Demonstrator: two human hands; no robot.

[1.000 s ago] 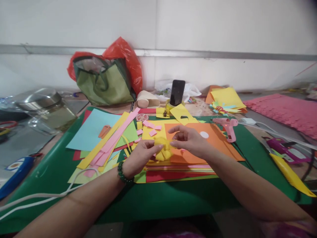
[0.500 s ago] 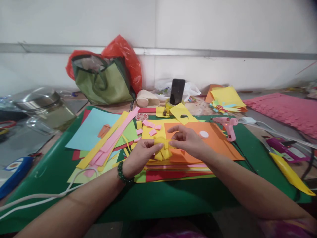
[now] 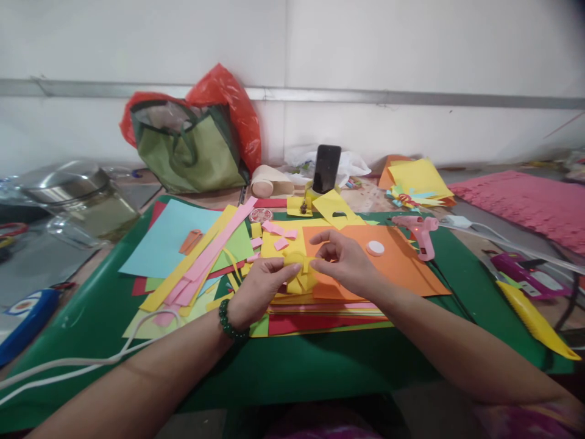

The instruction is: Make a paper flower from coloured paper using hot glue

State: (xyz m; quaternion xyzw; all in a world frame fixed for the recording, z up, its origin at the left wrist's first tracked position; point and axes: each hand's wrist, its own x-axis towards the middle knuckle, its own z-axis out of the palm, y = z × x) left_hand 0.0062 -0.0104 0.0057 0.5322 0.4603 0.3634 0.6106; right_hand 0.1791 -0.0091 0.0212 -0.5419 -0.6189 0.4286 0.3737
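Note:
A yellow flower of looped paper strips is held over the stack of coloured paper. My left hand, with a green bead bracelet on its wrist, pinches the flower's left side between thumb and fingers. On the other side, my right hand has its thumb and fingertips closed at a right-hand petal. Its other fingers are curled above. Small pink paper pieces lie just behind the flower on yellow paper. Under my right hand is an orange sheet bearing a white disc.
A pink glue gun rests at the right, its black cord trailing forward. Pink and yellow strips lie on the left. Farther back stand a phone, a green bag and a glass jug. A yellow-handled tool lies far right.
The flower has tipped slightly in my fingers, so its lower petals look shorter. Both hands stay almost in place, still at its two sides.

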